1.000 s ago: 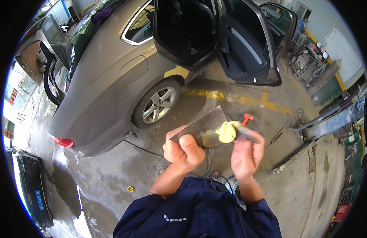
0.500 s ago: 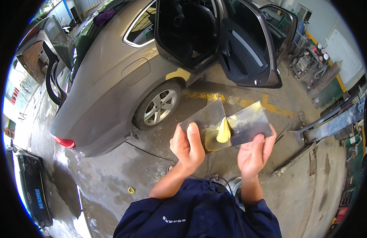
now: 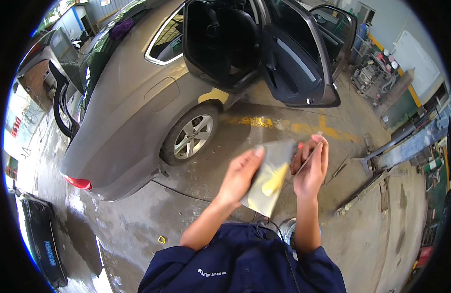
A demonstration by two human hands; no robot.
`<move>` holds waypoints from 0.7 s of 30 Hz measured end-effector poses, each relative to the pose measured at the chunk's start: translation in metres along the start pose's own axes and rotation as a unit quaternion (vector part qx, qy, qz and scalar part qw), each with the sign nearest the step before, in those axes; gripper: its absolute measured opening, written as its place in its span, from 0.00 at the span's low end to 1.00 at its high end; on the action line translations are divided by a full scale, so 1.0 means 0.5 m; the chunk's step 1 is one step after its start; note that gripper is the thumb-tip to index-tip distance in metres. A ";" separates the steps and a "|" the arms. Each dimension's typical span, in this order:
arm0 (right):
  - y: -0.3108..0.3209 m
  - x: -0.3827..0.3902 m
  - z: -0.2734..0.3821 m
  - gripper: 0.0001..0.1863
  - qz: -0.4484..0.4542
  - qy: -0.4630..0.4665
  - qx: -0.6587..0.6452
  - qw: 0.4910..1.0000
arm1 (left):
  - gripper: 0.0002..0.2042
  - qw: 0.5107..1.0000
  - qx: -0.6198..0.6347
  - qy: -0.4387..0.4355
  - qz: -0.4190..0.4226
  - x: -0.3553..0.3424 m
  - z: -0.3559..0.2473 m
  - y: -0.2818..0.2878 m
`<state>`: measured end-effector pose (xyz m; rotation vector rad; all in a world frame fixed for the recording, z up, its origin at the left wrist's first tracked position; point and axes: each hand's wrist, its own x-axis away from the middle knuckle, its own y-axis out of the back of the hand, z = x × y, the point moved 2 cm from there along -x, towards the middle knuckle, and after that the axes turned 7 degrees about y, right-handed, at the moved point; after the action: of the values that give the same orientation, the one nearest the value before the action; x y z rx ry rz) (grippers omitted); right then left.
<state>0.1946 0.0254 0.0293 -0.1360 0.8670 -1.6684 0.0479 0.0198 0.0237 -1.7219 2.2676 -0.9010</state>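
Observation:
My left hand (image 3: pixel 241 177) is closed on a thin grey spreader plate (image 3: pixel 276 153), tilted down toward my body, with a soft lump of yellow paste (image 3: pixel 271 181) on its face. Just to its right, my right hand (image 3: pixel 309 175) grips a second plate (image 3: pixel 305 159), turned nearly edge-on and slightly blurred. Beyond them is a grey car (image 3: pixel 110 146) with a pale yellow patch (image 3: pixel 210 96) on the panel over its rear wheel (image 3: pixel 190 136).
The car's rear door (image 3: pixel 291 58) stands open. Equipment (image 3: pixel 369 73) lines the right wall, near a metal lift arm (image 3: pixel 406 144). A dark bumper (image 3: pixel 37 234) lies at the left, a small yellow object (image 3: pixel 161 239) on the floor. A red tool peeks from behind my right hand.
Both plates were broad-face up and meeting at the paste. Now the left one has swung more upright lengthwise with paste on it, and the right one has lifted and turned edge-on, apart from it.

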 end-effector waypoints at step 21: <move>-0.031 0.079 -0.017 0.21 -0.040 0.101 0.181 0.977 | 0.10 0.908 0.337 0.182 0.169 -0.041 0.114 0.009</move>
<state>0.1661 -0.0049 0.0185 0.2568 0.6975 -1.9111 0.0772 0.0186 -0.0297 -0.8871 1.9734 -1.7547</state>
